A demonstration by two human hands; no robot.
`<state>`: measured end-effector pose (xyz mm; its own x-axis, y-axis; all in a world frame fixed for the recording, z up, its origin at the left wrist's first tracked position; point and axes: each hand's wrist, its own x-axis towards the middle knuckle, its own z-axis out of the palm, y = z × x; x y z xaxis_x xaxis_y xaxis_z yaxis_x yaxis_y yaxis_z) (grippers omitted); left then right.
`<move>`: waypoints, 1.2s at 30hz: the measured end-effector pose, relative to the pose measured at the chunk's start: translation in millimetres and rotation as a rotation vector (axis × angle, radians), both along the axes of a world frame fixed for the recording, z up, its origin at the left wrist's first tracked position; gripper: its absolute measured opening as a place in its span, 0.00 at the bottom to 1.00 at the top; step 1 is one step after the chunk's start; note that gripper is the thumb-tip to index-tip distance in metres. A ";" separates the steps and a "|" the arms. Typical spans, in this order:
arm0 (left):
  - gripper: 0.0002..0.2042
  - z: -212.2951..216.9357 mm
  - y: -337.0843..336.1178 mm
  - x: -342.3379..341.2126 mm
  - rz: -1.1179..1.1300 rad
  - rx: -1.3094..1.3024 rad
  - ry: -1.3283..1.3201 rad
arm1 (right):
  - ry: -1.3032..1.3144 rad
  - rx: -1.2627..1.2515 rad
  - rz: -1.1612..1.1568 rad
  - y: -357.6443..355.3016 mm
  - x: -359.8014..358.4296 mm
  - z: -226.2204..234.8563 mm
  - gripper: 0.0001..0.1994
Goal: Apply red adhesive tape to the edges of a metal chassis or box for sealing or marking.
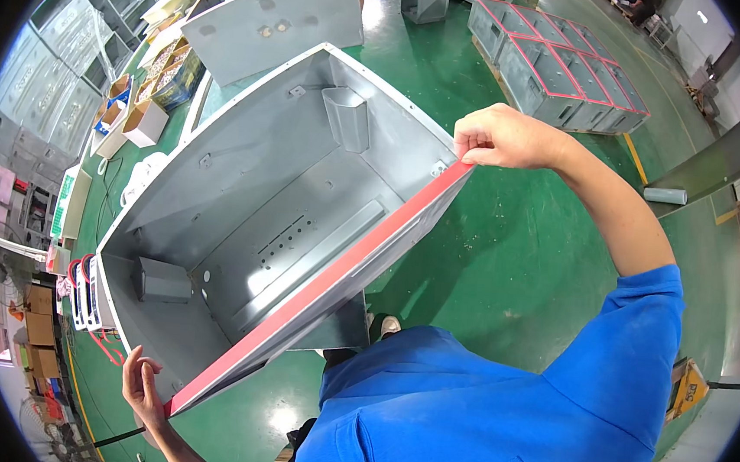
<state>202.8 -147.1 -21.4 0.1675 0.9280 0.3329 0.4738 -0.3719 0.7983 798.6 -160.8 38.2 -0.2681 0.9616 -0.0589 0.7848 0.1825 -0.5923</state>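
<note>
In front of me a large grey open-topped metal cabinet [244, 178] lies at a slant, its hollow inside facing up. A red strip [322, 284] runs along its near edge from corner to corner. At the far right end of that edge my right hand [506, 137] is closed, with thumb and fingers pinching the strip's end at the corner. My left hand [145, 394] is at the near left corner, its fingers curled loosely about the rim beside the strip's other end. The left palm is partly hidden.
Behind stands another grey metal panel [273, 28] with a red edge. Several grey cabinets with red edges [565, 68] are at the far right. Boxes of small parts [173, 77] line the left. A grey cylinder [665, 195] lies on the green floor [506, 268].
</note>
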 end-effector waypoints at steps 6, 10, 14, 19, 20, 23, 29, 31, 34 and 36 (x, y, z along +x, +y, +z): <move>0.13 0.0 -0.2 0.1 -0.008 0.006 -0.009 | 0.062 -0.045 -0.243 -8.9 17.3 -6.7 0.06; 0.13 2.5 -1.0 2.7 -0.003 -0.005 0.008 | 0.487 -0.187 -0.449 -18.2 7.2 -19.1 0.12; 0.12 2.3 -0.4 5.5 -0.012 -0.025 0.001 | 0.573 -0.230 -0.540 -19.8 -5.6 -43.0 0.13; 0.12 3.2 -2.3 4.3 -0.005 -0.050 0.001 | 0.888 -0.313 -0.676 -22.6 0.9 -45.5 0.14; 0.11 4.2 -2.6 4.1 0.009 -0.070 0.012 | 0.945 -0.319 -0.653 -22.7 0.0 -47.2 0.15; 0.11 5.3 -1.2 1.2 0.011 -0.056 0.125 | 0.645 -0.108 -0.680 -25.9 -27.9 -51.7 0.12; 0.10 13.0 1.7 -1.2 -0.094 -0.056 0.242 | 0.550 0.249 -0.841 -27.9 -32.9 -77.8 0.13; 0.11 19.3 5.4 -7.7 -0.259 0.007 0.312 | 0.143 0.772 -0.710 -29.0 -61.4 -81.5 0.15; 0.17 25.7 20.1 -24.0 -0.479 0.086 0.294 | -0.097 0.822 -0.749 -29.9 -87.0 -93.2 0.18; 0.19 26.4 32.4 -37.7 -0.613 0.173 0.307 | -0.225 0.843 -0.800 -27.4 -90.3 -97.4 0.20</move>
<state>165.1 -114.8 5.0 0.7532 0.5743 0.3207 0.3324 -0.7531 0.5678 708.4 -188.1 -59.2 0.3633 0.6092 0.7049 0.9244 -0.1411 -0.3544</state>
